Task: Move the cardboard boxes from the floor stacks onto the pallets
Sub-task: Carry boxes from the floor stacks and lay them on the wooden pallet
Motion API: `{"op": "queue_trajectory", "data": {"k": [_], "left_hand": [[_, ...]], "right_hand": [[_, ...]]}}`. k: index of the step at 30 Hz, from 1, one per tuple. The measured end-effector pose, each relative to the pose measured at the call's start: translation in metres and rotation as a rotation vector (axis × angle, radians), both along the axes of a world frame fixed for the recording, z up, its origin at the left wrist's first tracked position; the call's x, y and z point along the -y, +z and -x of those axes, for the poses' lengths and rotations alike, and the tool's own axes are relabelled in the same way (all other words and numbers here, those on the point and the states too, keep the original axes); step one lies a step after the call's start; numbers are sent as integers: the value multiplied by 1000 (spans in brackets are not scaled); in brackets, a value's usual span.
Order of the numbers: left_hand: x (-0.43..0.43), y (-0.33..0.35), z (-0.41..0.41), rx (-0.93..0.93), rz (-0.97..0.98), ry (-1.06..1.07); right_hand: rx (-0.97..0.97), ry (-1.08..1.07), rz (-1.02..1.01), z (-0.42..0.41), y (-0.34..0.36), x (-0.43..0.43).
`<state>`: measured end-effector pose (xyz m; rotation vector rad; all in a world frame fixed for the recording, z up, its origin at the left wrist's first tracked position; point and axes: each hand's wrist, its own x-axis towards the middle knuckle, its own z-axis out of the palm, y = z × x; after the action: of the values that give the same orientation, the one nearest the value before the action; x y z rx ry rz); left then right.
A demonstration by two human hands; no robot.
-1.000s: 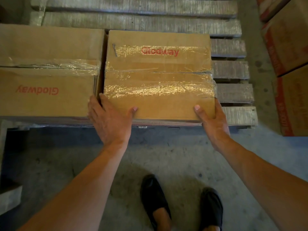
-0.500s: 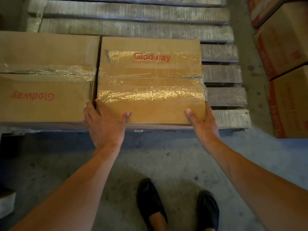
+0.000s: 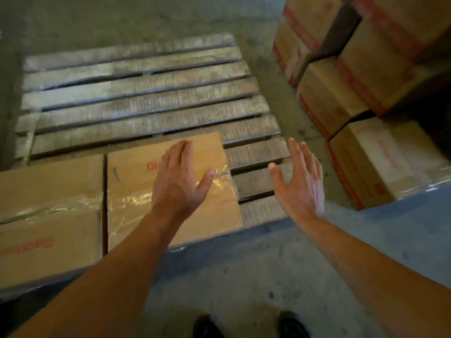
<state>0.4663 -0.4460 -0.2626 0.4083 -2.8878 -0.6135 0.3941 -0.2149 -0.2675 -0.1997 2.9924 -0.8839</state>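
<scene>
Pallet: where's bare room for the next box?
The pallet is bare behind the left box and the right box, all slats to its far edge. A narrower strip lies between the right box and the pallet's right edge, by the open right hand. Crowded: the near edge, and right of the pallet, where the floor stacks stand close.

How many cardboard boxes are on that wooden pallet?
2: the left box sits at the pallet's near edge, cropped by the frame; the right box beside it, behind the left hand. More may be off-frame.
</scene>
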Motion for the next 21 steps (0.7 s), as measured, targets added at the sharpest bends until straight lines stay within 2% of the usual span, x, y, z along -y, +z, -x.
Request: {"op": "queue_trajectory", "data": {"k": [4,7,15,21], "left_hand": [[-49,33,66,-46,128,-257],[-95,39,115,-59,146,-365],[-234,1,237,7,87,-553],[-334,-39,315,81,45,-599]], "right_hand": [[-85,-128,-31,43,38,-58],[-91,-261,-47,69,46,-106],[72,-476,-55,127,-1,-249],[160,-584,-63,165,-37,-339]]}}
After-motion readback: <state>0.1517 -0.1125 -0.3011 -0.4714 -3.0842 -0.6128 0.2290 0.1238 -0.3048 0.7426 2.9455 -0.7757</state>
